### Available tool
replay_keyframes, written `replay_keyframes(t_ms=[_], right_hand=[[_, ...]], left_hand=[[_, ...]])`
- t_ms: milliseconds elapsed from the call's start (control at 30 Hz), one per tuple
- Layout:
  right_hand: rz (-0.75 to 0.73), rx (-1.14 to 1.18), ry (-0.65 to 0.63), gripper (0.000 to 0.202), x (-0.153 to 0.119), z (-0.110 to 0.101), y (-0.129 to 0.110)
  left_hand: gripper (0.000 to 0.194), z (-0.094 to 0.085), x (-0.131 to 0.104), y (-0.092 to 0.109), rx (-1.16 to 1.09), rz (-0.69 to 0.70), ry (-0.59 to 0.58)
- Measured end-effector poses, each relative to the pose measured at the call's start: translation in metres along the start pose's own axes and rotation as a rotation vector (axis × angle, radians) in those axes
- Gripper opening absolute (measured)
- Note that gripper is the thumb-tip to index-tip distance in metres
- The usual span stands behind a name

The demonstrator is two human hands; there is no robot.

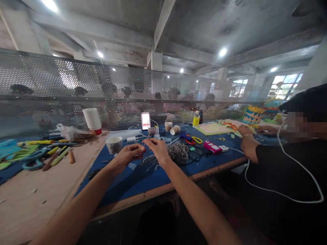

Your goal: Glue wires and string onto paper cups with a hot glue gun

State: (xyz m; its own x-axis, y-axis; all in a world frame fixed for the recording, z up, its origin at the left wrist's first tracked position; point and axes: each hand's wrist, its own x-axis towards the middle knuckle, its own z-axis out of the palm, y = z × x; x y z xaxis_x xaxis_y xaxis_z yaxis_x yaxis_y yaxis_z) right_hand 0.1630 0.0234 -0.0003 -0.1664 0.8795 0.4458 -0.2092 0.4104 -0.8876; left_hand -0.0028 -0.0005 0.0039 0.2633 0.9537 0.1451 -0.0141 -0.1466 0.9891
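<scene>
- The tabletop (122, 190) is blue, with a pale brown board (46, 183) on the left.
- The room is grey, with bright lights (223, 52) up on the ceiling (122, 15). A metal wall full of little holes (97, 80) stands behind the tabletop.
- The left hand (129, 153) is closed, with its fingertips pinching a thin string (149, 133).
- The right hand (157, 148) is closed too, pinching the same string close by. The string is up over the blue part.
- A messy heap of gray cord (180, 152) lies just beside the right hand.
- A white cup (114, 145) stands near the left hand. A tall stack of cups (91, 119) leans farther back.
- A lit phone (145, 120) stands upright behind the hands.
- Yellow-handled scissors (197, 140) and a pink thing (213, 147) lie to the right.
- A person in black (286, 166) is on the right, with a white wire (270, 191) hanging in front.
</scene>
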Motion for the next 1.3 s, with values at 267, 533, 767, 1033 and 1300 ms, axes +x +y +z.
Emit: replay_keyframes(t_ms=[267,533,767,1033,1300], right_hand=[[0.015,0.015,-0.005,0.028,-0.0001,-0.0002,-0.0012],[-0.009,0.026,0.005,0.025,0.0,-0.0002,0.0013],[-0.015,-0.008,0.007,0.024,-0.0008,-0.0004,0.0006],[0.008,-0.005,0.02,0.028,-0.0017,-0.0006,-0.0025],[-0.039,-0.034,0.024,0.026,-0.0004,-0.0007,0.0014]], left_hand=[[0.024,-0.0009,0.0012,-0.0004,0.064,0.038,0.042],[0.026,-0.0005,0.0006,0.0006,0.106,0.012,0.001],[0.026,-0.0021,0.0004,-0.0008,0.096,-0.005,0.018],[0.026,-0.0028,-0.0002,-0.0001,0.063,-0.057,-0.05],[0.025,-0.0034,-0.0005,0.0022,0.194,0.055,0.029]])
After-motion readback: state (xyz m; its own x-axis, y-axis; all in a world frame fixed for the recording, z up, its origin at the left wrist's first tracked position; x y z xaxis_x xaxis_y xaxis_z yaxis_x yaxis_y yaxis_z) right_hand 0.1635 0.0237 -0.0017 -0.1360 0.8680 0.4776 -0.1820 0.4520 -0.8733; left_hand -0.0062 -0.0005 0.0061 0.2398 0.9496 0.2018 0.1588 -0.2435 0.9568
